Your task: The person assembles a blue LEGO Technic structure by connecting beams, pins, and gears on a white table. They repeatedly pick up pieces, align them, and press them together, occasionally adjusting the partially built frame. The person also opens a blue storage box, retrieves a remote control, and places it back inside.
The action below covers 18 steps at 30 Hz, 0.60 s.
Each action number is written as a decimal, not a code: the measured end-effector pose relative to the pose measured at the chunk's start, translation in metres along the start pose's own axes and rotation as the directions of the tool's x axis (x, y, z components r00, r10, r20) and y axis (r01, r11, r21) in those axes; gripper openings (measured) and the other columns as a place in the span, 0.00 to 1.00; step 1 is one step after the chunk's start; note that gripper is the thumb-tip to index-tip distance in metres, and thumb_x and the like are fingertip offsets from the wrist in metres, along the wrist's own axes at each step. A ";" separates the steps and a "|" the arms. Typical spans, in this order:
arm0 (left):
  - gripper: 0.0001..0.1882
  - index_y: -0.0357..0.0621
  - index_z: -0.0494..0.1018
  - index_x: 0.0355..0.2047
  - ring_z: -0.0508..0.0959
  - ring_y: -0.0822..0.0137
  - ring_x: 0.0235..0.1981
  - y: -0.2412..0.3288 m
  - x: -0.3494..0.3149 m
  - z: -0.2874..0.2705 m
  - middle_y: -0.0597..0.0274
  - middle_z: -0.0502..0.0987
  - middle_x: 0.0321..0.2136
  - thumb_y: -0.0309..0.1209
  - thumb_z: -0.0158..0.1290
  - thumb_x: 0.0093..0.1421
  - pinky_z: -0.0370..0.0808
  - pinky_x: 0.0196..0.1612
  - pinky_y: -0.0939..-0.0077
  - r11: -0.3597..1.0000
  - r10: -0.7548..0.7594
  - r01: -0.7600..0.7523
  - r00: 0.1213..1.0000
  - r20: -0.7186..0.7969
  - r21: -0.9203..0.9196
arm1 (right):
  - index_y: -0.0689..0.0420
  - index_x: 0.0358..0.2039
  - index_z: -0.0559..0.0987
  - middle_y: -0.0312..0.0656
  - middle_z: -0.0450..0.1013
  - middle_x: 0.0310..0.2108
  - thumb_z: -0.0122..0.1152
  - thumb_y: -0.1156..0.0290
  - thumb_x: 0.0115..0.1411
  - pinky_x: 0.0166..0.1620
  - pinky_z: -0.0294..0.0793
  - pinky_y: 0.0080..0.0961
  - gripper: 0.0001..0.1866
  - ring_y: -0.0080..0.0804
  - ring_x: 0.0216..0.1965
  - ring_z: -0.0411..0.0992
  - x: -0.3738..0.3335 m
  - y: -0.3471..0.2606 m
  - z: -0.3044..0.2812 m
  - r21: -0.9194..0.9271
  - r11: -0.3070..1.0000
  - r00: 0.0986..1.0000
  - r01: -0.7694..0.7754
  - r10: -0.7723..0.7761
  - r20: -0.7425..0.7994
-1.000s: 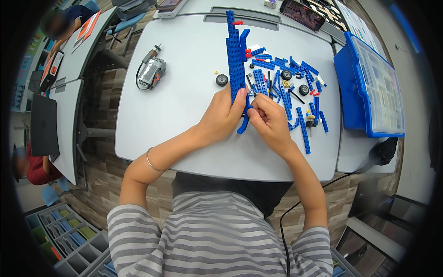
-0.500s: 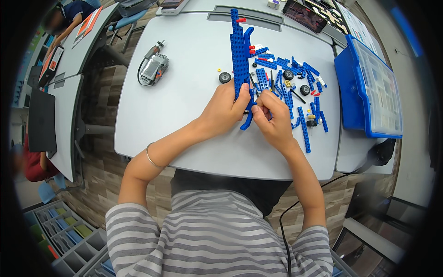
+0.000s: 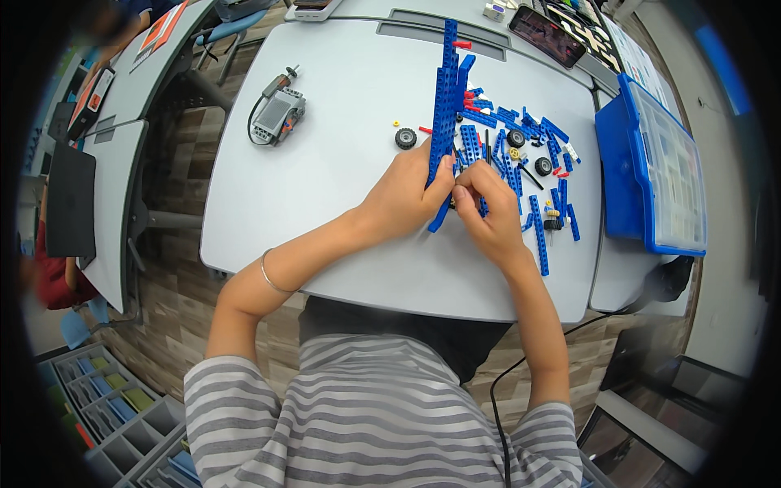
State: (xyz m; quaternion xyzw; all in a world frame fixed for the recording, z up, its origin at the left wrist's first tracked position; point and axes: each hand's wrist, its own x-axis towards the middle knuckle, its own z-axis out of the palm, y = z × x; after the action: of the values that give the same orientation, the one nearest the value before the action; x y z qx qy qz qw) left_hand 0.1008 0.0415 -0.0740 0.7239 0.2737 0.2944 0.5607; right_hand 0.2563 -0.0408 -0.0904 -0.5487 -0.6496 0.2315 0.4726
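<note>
My left hand (image 3: pixel 407 185) is closed round the lower part of a long blue building-brick assembly (image 3: pixel 444 106), its thumb on the near face. The assembly stands up from my grip, leaning slightly right at its top. A red peg (image 3: pixel 462 45) sticks out near the top, and a bent blue beam (image 3: pixel 464 77) runs along its right side. Another angled blue end shows below my thumb. My right hand (image 3: pixel 495 213) is closed in a pinch against the assembly's lower right side. Whatever lies between those fingertips is hidden.
Loose blue beams (image 3: pixel 538 236), pegs and small wheels (image 3: pixel 515 138) lie scattered right of the assembly. A grey battery box with a motor (image 3: pixel 279 114) lies on the table's left. A blue bin with a clear lid (image 3: pixel 643 163) stands at right, a phone (image 3: pixel 547 37) behind.
The assembly's top has swung to the right and its broad face has turned more edge-on. Both hands stay at its lower end, my right fingers still pinched.
</note>
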 end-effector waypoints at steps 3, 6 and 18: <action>0.13 0.31 0.67 0.42 0.73 0.60 0.18 0.000 0.000 0.001 0.50 0.73 0.19 0.31 0.42 0.68 0.70 0.26 0.65 1.000 0.010 -0.010 1.000 0.018 0.010 | 0.62 0.28 0.73 0.40 0.65 0.24 0.56 0.78 0.58 0.26 0.62 0.25 0.03 0.29 0.21 0.64 -0.001 0.000 -0.001 -0.055 0.998 1.000 -0.002 0.003 0.011; 0.13 0.31 0.67 0.43 0.73 0.57 0.18 0.001 -0.001 0.002 0.49 0.73 0.19 0.30 0.42 0.68 0.70 0.27 0.64 1.000 0.021 -0.021 0.999 0.026 0.022 | 0.62 0.27 0.72 0.41 0.65 0.23 0.55 0.77 0.58 0.25 0.62 0.25 0.04 0.29 0.20 0.63 -0.002 0.001 -0.001 -0.063 0.998 1.000 -0.017 0.018 0.004; 0.14 0.33 0.69 0.38 0.75 0.64 0.18 0.004 0.001 -0.003 0.54 0.74 0.19 0.34 0.40 0.69 0.72 0.26 0.68 0.998 -0.036 0.033 0.996 0.077 0.046 | 0.62 0.25 0.70 0.41 0.64 0.22 0.56 0.76 0.57 0.25 0.63 0.26 0.06 0.31 0.20 0.64 -0.001 0.001 -0.006 -0.070 0.998 0.998 0.000 0.005 0.070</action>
State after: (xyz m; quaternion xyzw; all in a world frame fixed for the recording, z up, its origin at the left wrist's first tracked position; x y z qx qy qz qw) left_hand 0.0995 0.0439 -0.0697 0.7423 0.2708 0.2502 0.5596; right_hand 0.2617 -0.0429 -0.0886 -0.5573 -0.6727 0.2285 0.4299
